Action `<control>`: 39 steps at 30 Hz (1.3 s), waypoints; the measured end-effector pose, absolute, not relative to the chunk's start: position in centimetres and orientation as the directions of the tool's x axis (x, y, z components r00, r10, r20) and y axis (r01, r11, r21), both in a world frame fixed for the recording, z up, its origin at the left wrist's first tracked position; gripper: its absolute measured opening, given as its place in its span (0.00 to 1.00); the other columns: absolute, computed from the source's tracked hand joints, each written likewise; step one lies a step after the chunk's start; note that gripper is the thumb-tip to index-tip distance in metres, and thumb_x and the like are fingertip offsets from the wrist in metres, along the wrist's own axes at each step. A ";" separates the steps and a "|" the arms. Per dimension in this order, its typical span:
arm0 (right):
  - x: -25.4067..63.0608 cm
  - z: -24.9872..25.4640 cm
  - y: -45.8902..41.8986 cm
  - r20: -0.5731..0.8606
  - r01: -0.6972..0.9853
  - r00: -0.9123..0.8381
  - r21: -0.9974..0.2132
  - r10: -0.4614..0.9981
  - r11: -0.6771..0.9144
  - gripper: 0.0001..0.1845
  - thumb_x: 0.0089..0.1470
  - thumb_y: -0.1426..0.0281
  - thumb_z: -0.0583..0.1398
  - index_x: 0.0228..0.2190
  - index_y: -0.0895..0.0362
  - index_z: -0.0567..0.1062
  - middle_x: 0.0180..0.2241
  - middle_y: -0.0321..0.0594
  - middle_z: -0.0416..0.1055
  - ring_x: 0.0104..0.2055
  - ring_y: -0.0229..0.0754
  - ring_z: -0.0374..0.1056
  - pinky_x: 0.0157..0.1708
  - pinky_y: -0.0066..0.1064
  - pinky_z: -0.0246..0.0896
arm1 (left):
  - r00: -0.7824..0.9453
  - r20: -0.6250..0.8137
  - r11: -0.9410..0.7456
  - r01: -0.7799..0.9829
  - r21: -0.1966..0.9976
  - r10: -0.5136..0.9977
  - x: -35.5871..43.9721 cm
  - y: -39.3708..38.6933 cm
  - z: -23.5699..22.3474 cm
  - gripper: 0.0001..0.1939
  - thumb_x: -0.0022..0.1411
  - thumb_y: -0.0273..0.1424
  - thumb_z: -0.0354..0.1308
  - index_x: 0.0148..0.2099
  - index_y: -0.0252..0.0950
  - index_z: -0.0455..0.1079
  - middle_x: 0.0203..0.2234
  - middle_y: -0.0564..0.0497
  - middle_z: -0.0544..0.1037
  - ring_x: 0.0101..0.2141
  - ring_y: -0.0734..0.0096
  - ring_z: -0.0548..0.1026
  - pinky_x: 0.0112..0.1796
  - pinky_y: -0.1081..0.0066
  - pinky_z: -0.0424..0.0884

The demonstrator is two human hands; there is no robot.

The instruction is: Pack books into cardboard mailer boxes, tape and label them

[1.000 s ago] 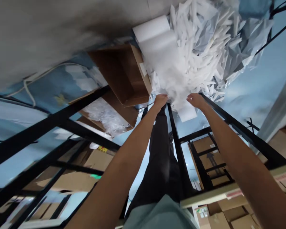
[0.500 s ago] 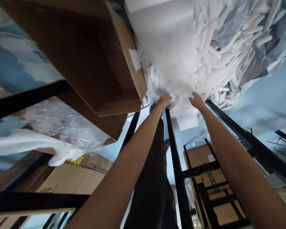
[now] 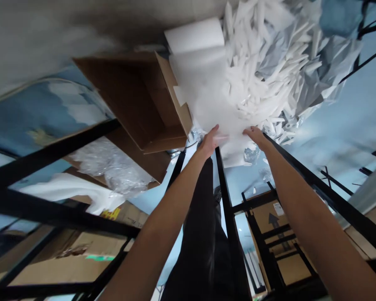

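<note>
A sheet of thin white packing foam (image 3: 203,79) hangs from a white roll (image 3: 194,35) at the top centre, its lower end draping between my hands. My left hand (image 3: 209,141) is at the sheet's left side, thumb raised and apart; its other fingers are smeared and partly lost against the white. On the other side, my right hand (image 3: 256,136) has closed at the sheet's right part, fingertips pointing left; some fingers are hidden. An open, tilted cardboard box (image 3: 150,96) stands left of the sheet, its hollow inside facing me.
White foam strips (image 3: 263,75) and grey plastic are heaped right of the sheet. Black metal bars (image 3: 227,188) run on both sides of my legs. Clear plastic wrap (image 3: 113,167) lies below the box at left, and cartons (image 3: 272,221) stand behind bars at lower right.
Both hands have come to the foam sheet, and the right one has closed from a spread pose. The view has shifted, so the box and roll look smaller and show more fully.
</note>
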State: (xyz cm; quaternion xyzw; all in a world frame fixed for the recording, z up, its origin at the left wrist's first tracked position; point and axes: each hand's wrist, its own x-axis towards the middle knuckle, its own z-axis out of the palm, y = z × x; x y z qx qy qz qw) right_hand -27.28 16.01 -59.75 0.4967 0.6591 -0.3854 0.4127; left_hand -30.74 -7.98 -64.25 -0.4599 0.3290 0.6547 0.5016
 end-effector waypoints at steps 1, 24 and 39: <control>-28.1 -57.7 15.8 -0.941 0.980 -0.160 -0.115 0.297 0.165 0.22 0.50 0.58 0.69 0.44 0.58 0.82 0.49 0.49 0.82 0.53 0.55 0.76 0.57 0.42 0.70 | -0.079 -0.919 -0.278 -0.960 -0.034 0.386 -31.2 -8.4 -62.4 0.24 0.59 0.47 0.74 0.48 0.34 0.79 0.40 0.40 0.86 0.45 0.51 0.84 0.53 0.59 0.76; -35.4 -10.7 19.1 -0.897 0.881 -0.411 -0.436 -0.161 0.182 0.28 0.38 0.43 0.79 0.29 0.53 0.85 0.34 0.42 0.82 0.41 0.49 0.75 0.45 0.37 0.69 | -0.245 -0.816 -0.292 -0.951 0.098 0.523 -36.0 -10.3 -19.6 0.12 0.58 0.28 0.65 0.44 0.30 0.83 0.41 0.41 0.89 0.49 0.51 0.86 0.60 0.58 0.76; -15.4 16.3 20.0 -0.640 0.665 -0.710 -0.746 -0.292 0.019 0.30 0.45 0.46 0.78 0.37 0.59 0.89 0.36 0.44 0.86 0.43 0.52 0.82 0.50 0.39 0.76 | -0.350 -0.618 -0.101 -0.910 0.401 0.704 -22.0 -12.2 4.6 0.26 0.41 0.35 0.75 0.46 0.33 0.83 0.44 0.38 0.88 0.60 0.34 0.80 0.64 0.48 0.73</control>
